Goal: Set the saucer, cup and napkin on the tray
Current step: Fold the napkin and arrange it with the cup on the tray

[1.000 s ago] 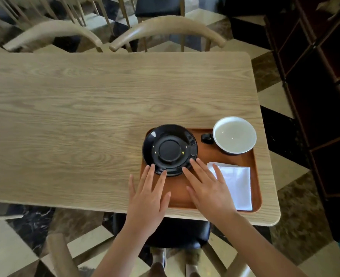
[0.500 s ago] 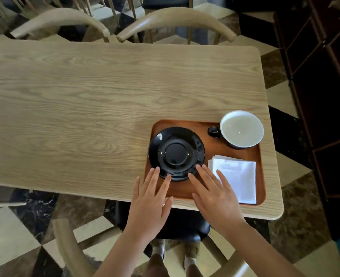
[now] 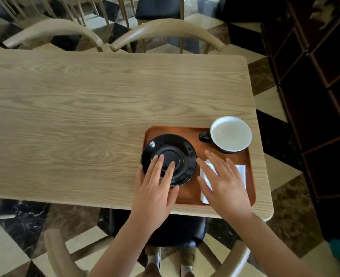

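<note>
A brown wooden tray [image 3: 187, 193] lies at the near right corner of the wooden table [image 3: 85, 108]. On its left part sits a black saucer [image 3: 182, 148]. My left hand [image 3: 155, 190] lies over the saucer's near edge, fingers spread flat on it, not gripping. A cup [image 3: 231, 133], white inside and black outside with a black handle, stands at the tray's far right corner. A white folded napkin [image 3: 242, 172] lies on the tray's right side, mostly covered by my right hand [image 3: 225, 186], which is flat and open above it.
Two pale wooden chairs [image 3: 165, 29] stand at the table's far side. Another chair [image 3: 177, 232] with a black seat is below me at the near edge. A dark shelf unit [image 3: 321, 96] runs along the right. The floor is checkered tile.
Both hands moved forward over the tray: the left onto the saucer, the right over the napkin. The camera view shifted slightly.
</note>
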A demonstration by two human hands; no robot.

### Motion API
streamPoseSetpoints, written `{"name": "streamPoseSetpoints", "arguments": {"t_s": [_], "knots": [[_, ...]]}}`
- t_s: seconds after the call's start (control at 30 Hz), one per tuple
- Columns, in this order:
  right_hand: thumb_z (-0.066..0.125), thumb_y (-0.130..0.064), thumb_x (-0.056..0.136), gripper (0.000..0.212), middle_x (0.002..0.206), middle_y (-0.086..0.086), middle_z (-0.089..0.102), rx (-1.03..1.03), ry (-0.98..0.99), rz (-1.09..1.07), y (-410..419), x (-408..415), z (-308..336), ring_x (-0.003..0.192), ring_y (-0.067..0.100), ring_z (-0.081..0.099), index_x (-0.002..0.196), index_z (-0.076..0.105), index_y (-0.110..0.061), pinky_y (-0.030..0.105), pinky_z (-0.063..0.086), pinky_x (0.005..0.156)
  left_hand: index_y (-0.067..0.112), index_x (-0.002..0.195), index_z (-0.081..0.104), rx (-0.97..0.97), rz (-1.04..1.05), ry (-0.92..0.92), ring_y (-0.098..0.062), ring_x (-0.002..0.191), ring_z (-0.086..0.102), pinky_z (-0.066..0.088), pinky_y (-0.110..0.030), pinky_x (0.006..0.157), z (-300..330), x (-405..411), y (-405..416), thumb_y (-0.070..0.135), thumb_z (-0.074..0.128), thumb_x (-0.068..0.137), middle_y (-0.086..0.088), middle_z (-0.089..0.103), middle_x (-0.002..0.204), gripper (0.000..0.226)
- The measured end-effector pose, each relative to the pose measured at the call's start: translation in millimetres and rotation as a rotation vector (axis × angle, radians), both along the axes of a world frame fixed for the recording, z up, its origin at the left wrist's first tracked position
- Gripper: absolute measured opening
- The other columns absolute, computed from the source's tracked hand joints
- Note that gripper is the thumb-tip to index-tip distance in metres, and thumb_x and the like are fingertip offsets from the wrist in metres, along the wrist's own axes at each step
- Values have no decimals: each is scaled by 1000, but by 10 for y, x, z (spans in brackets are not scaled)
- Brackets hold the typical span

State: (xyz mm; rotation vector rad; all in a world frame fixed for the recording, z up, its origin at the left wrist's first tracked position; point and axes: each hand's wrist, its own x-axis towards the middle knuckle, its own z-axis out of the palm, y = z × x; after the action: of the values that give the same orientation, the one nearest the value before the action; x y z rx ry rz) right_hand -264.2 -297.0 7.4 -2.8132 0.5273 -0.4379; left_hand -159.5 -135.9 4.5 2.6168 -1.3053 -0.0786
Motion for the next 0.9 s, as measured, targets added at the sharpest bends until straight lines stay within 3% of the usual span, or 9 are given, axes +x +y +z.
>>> {"name": "streamPoseSetpoints", "arguments": {"t_s": [0.13,0.23,0.37,0.53,0.9], "knots": [[60,-26,84,43,135,20,50,23,23,-190,-643,2,166,121,39,49,122,57,-9,53,41,96,16,135,43,-73,-110,-45,-28,137,33,30,-57,107,103,185,-655,41,40,89,-17,40,146,53],[71,-28,78,57,147,14,37,161,160,-207,-936,-46,147,135,33,33,129,51,-14,51,33,104,16,132,46,-51,-227,-53,-31,136,34,27,-59,106,43,238,-1078,38,59,84,-19,39,145,55],[72,-25,77,50,149,7,37,223,124,-179,-1068,-83,61,122,27,51,123,58,-11,45,50,89,11,116,59,-34,-272,-25,-37,126,44,32,-61,101,-56,240,-1396,30,69,76,-24,46,135,46],[77,-22,73,44,141,12,47,155,55,-164,-1070,-98,-42,98,35,66,111,64,-3,46,58,70,6,97,66,-133,-238,-3,-37,100,60,42,-50,94,-105,279,-1454,28,70,77,-22,55,122,30],[81,-15,67,45,137,16,51,159,35,-115,-975,-77,-116,104,31,64,107,65,-2,37,55,72,5,99,65,-166,-216,34,-35,104,57,45,-47,94,-126,291,-1281,28,69,78,-20,54,126,31]]}}
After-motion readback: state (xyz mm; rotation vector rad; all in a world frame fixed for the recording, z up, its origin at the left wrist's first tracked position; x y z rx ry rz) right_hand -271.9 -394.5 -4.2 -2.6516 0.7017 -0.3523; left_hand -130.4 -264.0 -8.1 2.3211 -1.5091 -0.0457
